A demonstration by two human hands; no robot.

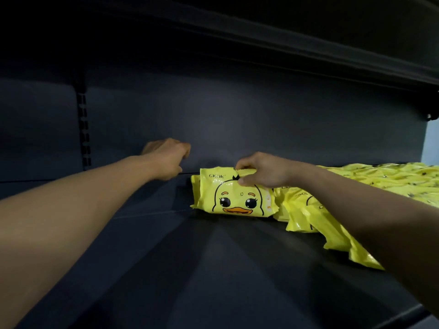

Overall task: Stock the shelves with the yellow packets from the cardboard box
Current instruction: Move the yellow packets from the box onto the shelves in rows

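While the right hand [259,170] pinches the top edge of a yellow packet [234,194] printed with a duck face, standing it upright near the back of the dark shelf [213,269], the left hand [167,154] reaches to the back panel [237,119] just left of it, fingers curled with nothing visibly held. The packet stands at the left end of a row of yellow packets [332,217] that runs off to the right, partly hidden by the right forearm. The cardboard box is out of sight. This looks like the placing step: the packet is being set beside its neighbours. The next move probably calls for letting go without tipping it, then fetching another for the bare stretch to the left.
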